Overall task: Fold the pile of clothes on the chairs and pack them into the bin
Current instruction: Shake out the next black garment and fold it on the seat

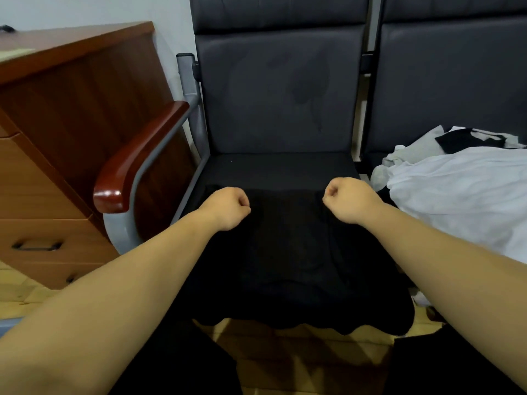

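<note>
Black garment (285,266) is pinched at its far edge by left hand (228,208) and right hand (349,199); edge between them should be kept taut for a square fold.

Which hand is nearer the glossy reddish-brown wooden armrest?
Left. The left hand grips the black garment just right of the wooden armrest; the right hand grips it farther right.

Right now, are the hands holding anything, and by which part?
The left hand and right hand each grip the black garment at its far edge, near opposite corners, as it lies spread over the chair seat.
</note>
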Tool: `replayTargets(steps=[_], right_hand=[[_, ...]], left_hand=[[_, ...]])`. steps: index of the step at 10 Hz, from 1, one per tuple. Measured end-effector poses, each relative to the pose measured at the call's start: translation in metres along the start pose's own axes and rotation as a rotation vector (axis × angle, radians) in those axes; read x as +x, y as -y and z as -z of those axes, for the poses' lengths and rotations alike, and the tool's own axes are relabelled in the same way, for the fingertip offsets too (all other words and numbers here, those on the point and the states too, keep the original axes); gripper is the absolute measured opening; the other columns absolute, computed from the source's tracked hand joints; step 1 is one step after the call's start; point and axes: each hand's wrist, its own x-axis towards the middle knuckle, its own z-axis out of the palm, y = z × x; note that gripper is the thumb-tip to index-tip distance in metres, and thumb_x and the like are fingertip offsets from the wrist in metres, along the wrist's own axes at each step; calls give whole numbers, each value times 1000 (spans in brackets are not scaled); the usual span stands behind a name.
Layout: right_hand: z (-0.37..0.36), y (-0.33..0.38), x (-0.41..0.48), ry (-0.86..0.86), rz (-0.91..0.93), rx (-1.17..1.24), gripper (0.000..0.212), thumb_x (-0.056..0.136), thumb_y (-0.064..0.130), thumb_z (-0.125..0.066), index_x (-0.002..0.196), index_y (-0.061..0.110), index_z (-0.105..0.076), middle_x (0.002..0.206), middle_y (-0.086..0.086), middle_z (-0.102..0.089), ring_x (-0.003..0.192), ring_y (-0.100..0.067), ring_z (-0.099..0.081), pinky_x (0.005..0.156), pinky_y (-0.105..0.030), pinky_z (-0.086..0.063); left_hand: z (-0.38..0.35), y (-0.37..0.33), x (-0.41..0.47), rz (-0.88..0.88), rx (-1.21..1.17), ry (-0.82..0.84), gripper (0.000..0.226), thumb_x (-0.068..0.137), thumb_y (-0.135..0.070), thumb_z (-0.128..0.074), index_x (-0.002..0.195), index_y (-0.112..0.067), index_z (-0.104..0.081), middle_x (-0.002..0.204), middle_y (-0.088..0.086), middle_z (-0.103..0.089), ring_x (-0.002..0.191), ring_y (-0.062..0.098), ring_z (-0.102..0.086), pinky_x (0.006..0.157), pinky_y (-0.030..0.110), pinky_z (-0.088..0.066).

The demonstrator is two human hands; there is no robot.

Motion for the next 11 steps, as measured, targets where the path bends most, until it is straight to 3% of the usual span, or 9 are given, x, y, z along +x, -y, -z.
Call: replayTargets(steps=[1,2,3,5,6,7,8,9,11], right_hand=[[8,-8,46,77,30,-95,9,92,29,-61,101,30,-62,102,7,-66,97,-19,-63,87,-37,-56],[10,-14,85,285,42,-274,30,86,34,-70,114,26,-63,110,4,-64,100,-21,-62,86,-36,-54],[9,-14,108,507,74,-469,37,84,37,-76,112,14,-69,112,-4,-69,102,-26,-66,85,-37,-55],[15,-19,141,603,152,-447,21,91,35,-74,84,23,-57,89,5,-57,80,-16,-54,69,-30,-44],[15,-20,155,500,155,-442,24,94,33,-70,84,21,-51,88,2,-55,76,-17,-50,64,-31,-40],[16,-16,167,315,138,-407,16,98,25,-63,92,21,-49,94,1,-55,85,-21,-53,64,-32,-40],[17,-14,181,109,71,-323,9,97,12,-56,96,19,-50,94,0,-56,81,-21,-55,61,-33,-42],[24,-12,189,-57,49,-304,16,93,4,-55,100,18,-51,93,-2,-57,79,-23,-55,63,-36,-45],[36,-14,169,-268,145,-303,13,91,6,-56,97,16,-50,93,-4,-54,82,-28,-48,67,-38,-37]], left_hand=[[9,-3,47,-57,107,7,12,100,-26,-62,111,-30,-63,107,-5,-66,95,14,-63,89,36,-56],[16,-6,91,-69,238,103,32,98,-16,-62,128,-30,-58,124,-2,-60,108,20,-61,96,39,-55],[24,-6,118,-63,453,302,40,92,-14,-71,129,-24,-58,127,1,-57,112,23,-59,96,37,-52],[42,2,142,-3,654,516,29,100,-25,-66,123,-7,-62,106,1,-57,94,18,-53,65,23,-39],[49,16,150,5,751,421,31,102,-22,-61,127,-4,-64,119,10,-67,94,21,-59,69,25,-44],[55,31,161,59,583,181,28,101,-9,-56,128,-5,-61,125,15,-67,76,19,-63,57,23,-50],[60,42,173,57,413,-90,21,102,-14,-51,122,-10,-57,117,15,-66,90,30,-65,76,37,-55],[70,44,176,48,310,-252,13,104,-23,-51,113,-15,-56,106,13,-65,89,32,-61,74,41,-53],[74,36,141,-36,279,-449,15,104,-25,-54,112,-14,-60,101,9,-64,85,31,-58,69,38,-47]])
